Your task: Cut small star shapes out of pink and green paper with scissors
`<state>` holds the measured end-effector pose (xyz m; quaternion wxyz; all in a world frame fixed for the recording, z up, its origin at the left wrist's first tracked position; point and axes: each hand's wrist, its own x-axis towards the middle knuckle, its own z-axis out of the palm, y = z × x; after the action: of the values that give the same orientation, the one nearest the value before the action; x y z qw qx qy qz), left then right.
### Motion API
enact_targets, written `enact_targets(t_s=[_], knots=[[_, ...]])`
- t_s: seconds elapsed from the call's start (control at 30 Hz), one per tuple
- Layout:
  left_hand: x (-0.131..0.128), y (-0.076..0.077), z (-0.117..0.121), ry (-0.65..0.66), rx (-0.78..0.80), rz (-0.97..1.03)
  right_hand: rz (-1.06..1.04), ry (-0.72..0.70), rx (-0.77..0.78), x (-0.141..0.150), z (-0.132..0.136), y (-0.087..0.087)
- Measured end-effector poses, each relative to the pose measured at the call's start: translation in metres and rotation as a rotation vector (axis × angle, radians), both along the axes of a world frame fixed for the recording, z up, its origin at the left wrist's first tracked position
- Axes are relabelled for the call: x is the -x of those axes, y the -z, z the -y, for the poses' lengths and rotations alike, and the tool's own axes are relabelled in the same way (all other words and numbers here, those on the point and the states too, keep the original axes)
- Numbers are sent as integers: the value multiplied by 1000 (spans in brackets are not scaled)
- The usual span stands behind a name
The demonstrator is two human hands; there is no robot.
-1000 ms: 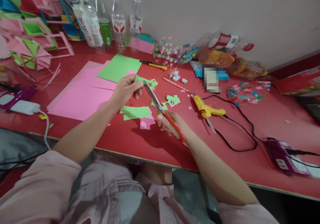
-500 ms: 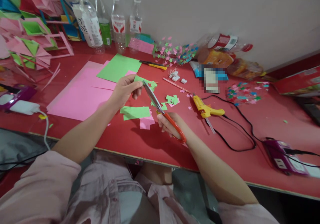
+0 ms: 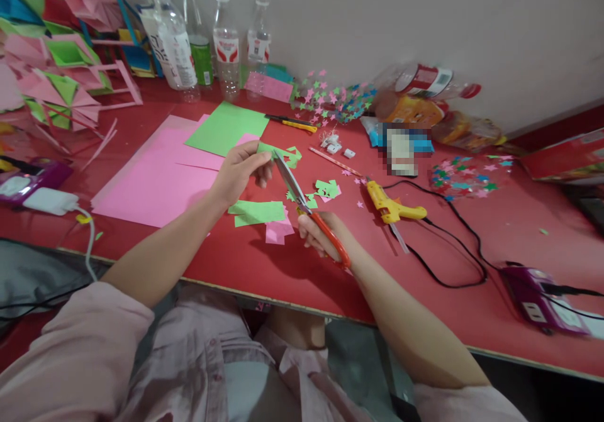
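Observation:
Between the thumb and fingers of my left hand (image 3: 244,167) is a strip of green paper (image 3: 289,156), its far end cut into jagged, star-edged shapes. My right hand (image 3: 318,232) is wrapped round the red handles of a pair of scissors (image 3: 331,236). The blades point up and left, and their tips meet the green paper beside my left thumb. Below the blades lie green paper strips (image 3: 258,212) over pink paper pieces (image 3: 279,229). Green scraps with cut-out edges (image 3: 328,188) rest to the right of the blades.
A yellow glue gun (image 3: 394,205) with a black cord lies at right, near a purple power strip (image 3: 538,299). Pink sheets (image 3: 136,183) and a green sheet (image 3: 229,126) lie left. A yellow cutter (image 3: 297,125), paper stars (image 3: 325,98) and several bottles (image 3: 227,51) stand or lie behind.
Both hands keep nearly the same pose. The cut end of the green paper has shifted slightly against the blades; the whole view has moved a little.

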<state>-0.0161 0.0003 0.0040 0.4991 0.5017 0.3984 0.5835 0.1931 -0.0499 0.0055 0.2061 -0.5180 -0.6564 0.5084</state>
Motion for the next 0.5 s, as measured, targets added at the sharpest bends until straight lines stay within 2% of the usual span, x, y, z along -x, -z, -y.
enact_targets(t_s=[0.17,0.5], knots=[[-2,2,3,-16,-41,11,-23,-6,19,2,3,0],[-14,5,7,-85,-40,-2,-13,2,108,1,-5,12]])
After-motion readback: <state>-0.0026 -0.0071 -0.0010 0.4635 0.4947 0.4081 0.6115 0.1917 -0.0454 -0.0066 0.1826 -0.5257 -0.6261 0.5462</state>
